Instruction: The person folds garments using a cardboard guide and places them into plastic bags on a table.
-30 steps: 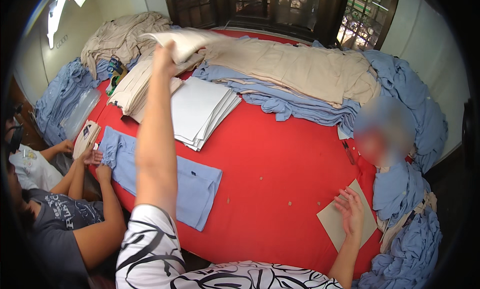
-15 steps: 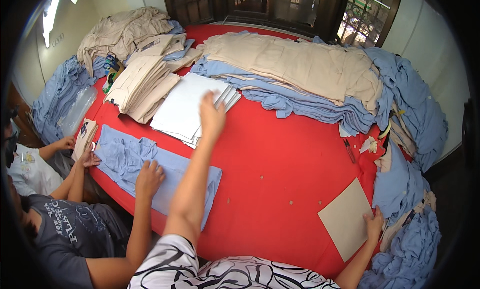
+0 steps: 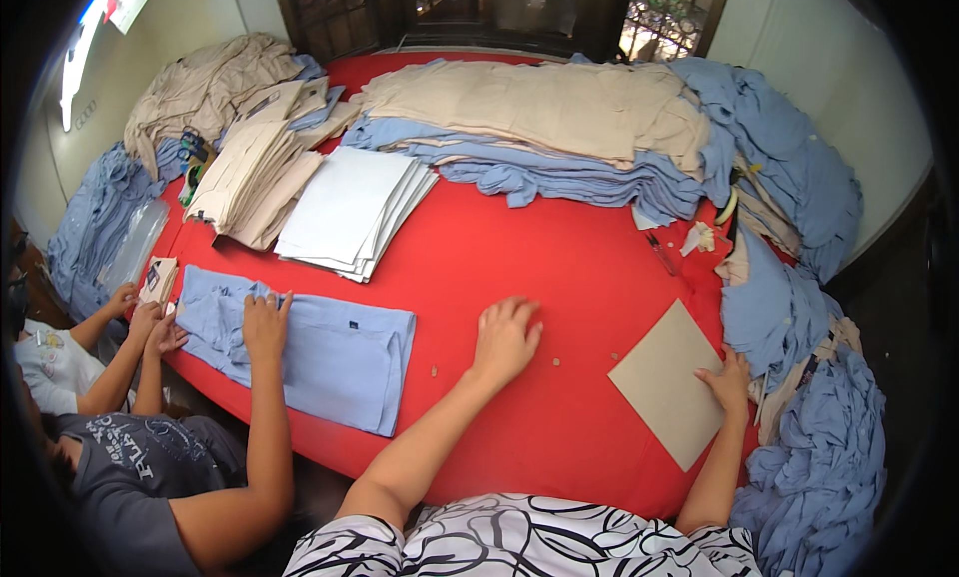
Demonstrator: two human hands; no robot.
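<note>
My left hand [image 3: 505, 341] hovers over the middle of the red-covered table [image 3: 499, 247]. Its fingers are loosely apart and nothing is in them. At the right, my right hand [image 3: 730, 385] grips the edge of a flat grey-beige cardboard sheet [image 3: 663, 382], thumb on top. The sheet lies on the red cover, one corner pointing away from me. Farther off to the left rests a fanned stack of white sheets [image 3: 345, 202], apart from both hands.
Beside me on the left, a co-worker's hand [image 3: 266, 325] presses on a folded blue garment [image 3: 345, 362]. Folded beige garments [image 3: 250, 182] stand behind. Long layered beige cloth [image 3: 529, 107] lies along the far side. Blue garments [image 3: 814, 447] pile at the right; small scissors [image 3: 660, 253] lie nearby.
My left hand has come away from the white stack, toward me and to the right. My right hand stays on the cardboard sheet. The co-worker's hand has shifted on the blue garment.
</note>
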